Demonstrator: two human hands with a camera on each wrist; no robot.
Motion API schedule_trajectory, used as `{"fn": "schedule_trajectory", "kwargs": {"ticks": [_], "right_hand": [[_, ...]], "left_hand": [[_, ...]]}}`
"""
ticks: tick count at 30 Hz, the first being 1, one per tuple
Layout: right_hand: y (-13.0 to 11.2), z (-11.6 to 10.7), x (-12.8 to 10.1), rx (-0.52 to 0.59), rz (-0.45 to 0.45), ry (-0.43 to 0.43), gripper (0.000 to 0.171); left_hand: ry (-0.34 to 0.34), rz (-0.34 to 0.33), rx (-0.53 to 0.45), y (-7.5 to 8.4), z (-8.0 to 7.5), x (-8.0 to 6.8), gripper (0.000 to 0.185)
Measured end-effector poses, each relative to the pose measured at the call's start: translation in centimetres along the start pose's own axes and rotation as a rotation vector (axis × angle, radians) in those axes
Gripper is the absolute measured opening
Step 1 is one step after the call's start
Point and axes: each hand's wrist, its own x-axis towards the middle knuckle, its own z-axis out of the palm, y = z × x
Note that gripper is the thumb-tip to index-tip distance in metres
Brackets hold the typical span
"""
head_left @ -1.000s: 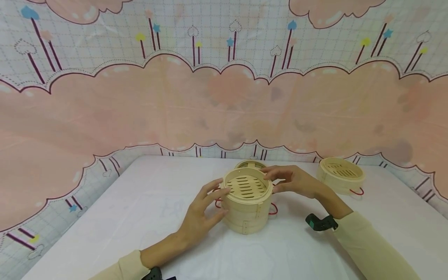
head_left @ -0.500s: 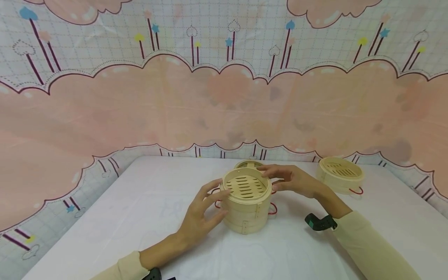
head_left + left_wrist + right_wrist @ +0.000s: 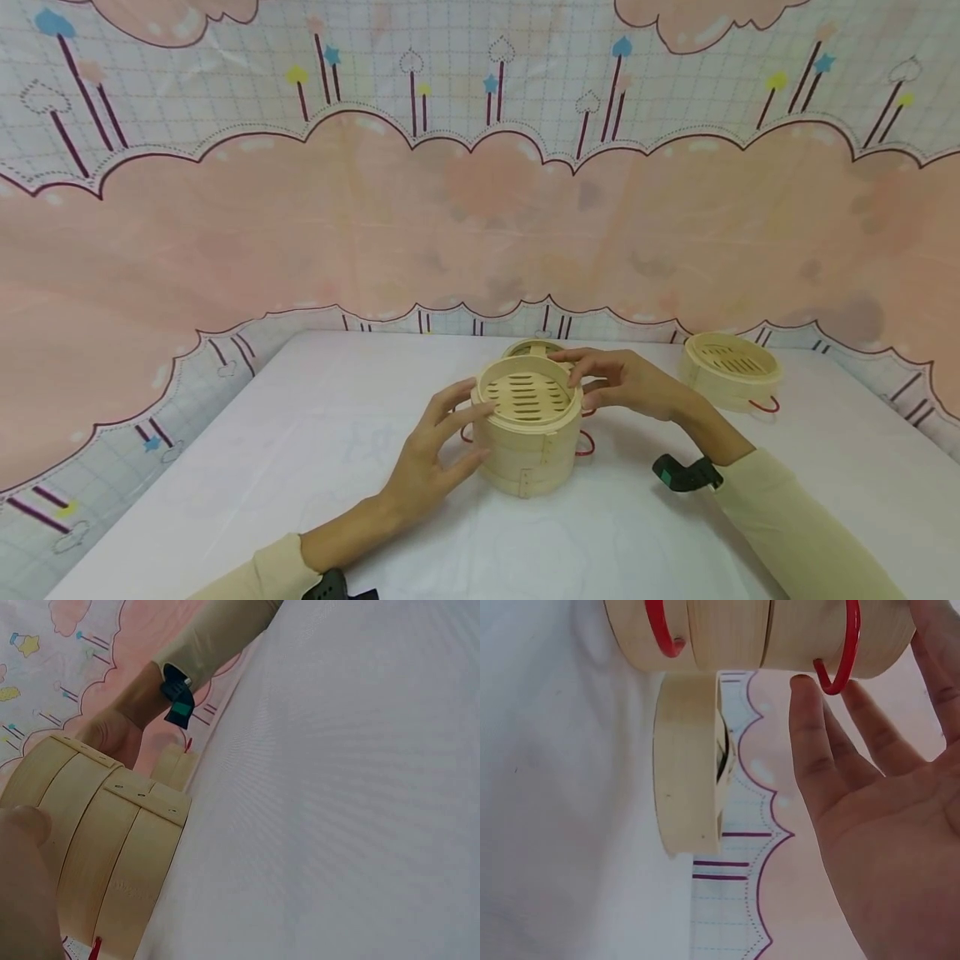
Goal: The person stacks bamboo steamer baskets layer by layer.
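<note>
Two round bamboo steamer baskets stand stacked on the table, the upper basket (image 3: 525, 396) showing its slatted floor and the lower basket (image 3: 525, 479) under it. My left hand (image 3: 431, 446) holds the stack from the left, fingertips at the upper rim and thumb (image 3: 26, 825) against the front wall. On the far right side, my right hand (image 3: 626, 383) grips the upper basket's rim. Red loop handles (image 3: 847, 645) stick out at the sides, one close by the right fingers. The inner side of the left fingers is partly hidden.
Behind the stack lies a round bamboo lid (image 3: 532, 346) with a strap on top, partly covered by the stack. Another bamboo steamer basket (image 3: 731, 379) with a red handle stands at the back right. A patterned cloth (image 3: 480, 225) hangs behind the white table (image 3: 360, 417).
The seam on the upper basket has shifted slightly left, and its left red handle has slipped from sight. My right fingers have moved a little along the rim; the left hand keeps its place.
</note>
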Motion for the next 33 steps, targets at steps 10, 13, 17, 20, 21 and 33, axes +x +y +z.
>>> {"fn": "schedule_trajectory", "kwargs": {"ticks": [10,13,17,20,21,33], "right_hand": [[-0.58,-0.11,0.19,-0.076,-0.012,0.023,0.013],[-0.59,-0.13,0.18,-0.093,-0.012,0.025,0.014],[-0.32,-0.24,0.21,-0.095,-0.021,0.015,0.018],[0.03,-0.41,0.24,-0.077,-0.027,0.008,0.020],[0.14,-0.47,0.25,-0.072,-0.029,0.007,0.020],[-0.15,-0.66,0.34,-0.090,-0.010,0.013,0.016]], "left_hand": [[0.006,0.006,0.002,0.12,0.13,0.37,0.055],[0.014,0.019,-0.005,0.14,0.21,0.47,0.052],[0.027,0.039,-0.012,0.08,0.32,0.54,0.052],[0.034,0.045,-0.005,0.02,0.40,0.58,0.052],[0.035,0.045,-0.004,0.00,0.42,0.59,0.052],[0.039,-0.006,0.019,0.57,0.36,0.88,0.055]]}}
